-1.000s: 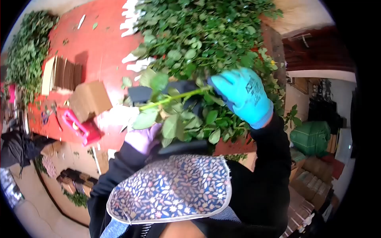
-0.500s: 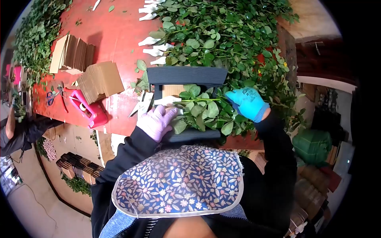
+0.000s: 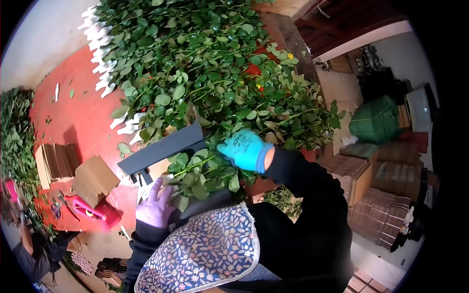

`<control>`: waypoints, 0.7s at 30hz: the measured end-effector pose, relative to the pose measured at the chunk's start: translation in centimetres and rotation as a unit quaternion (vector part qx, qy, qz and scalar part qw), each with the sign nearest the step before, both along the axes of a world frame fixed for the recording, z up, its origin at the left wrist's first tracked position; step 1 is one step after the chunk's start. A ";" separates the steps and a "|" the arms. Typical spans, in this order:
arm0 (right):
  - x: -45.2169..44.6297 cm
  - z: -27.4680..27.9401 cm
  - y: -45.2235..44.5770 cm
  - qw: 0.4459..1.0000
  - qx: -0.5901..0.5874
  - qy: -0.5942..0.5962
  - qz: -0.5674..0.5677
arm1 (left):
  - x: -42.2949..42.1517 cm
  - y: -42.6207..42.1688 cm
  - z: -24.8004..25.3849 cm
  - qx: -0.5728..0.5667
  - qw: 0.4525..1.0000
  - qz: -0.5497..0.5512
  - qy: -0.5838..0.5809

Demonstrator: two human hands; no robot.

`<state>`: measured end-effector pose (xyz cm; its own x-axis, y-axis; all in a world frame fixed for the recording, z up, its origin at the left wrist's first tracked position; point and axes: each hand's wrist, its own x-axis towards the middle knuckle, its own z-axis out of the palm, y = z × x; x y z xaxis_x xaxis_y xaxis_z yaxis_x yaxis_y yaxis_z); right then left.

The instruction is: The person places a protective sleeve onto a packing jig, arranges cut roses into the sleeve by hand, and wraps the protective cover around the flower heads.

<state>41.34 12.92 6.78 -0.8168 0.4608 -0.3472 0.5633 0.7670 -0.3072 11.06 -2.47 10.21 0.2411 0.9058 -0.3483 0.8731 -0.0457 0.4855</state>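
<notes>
Leafy rose stems (image 3: pixel 198 168) lie across a dark ribbed stand (image 3: pixel 163 149), their white-covered heads toward the left. My left hand (image 3: pixel 155 207), in a lavender glove, is at that end. Its fingers are spread apart, with the tips close to the white covers, which the hand partly hides. In a blue glove, my right hand (image 3: pixel 246 149) has its fingers curled around the stems among the leaves, to the right of the stand. A piece of tan cardboard (image 3: pixel 159 168) shows inside the stand.
Piled rose stems (image 3: pixel 195 63) with white-covered heads (image 3: pixel 100 49) fill the far side of the red table (image 3: pixel 58 112). At left are cardboard stacks (image 3: pixel 95 180), a pink tape dispenser (image 3: pixel 95 212) and scissors (image 3: pixel 57 207). Boxes (image 3: pixel 381 210) and a green bundle (image 3: pixel 373 119) stand at right. Another person (image 3: pixel 29 249) is at lower left.
The view has turned and shifted right, so the table and stand appear tilted and farther left. My right hand remains at the stems and my left hand at the white-covered end.
</notes>
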 end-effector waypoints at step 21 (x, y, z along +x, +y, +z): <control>-9.1 -3.3 20.0 0.965 0.027 -0.223 -0.133 | 0.6 -0.8 1.9 0.007 1.000 -0.005 0.016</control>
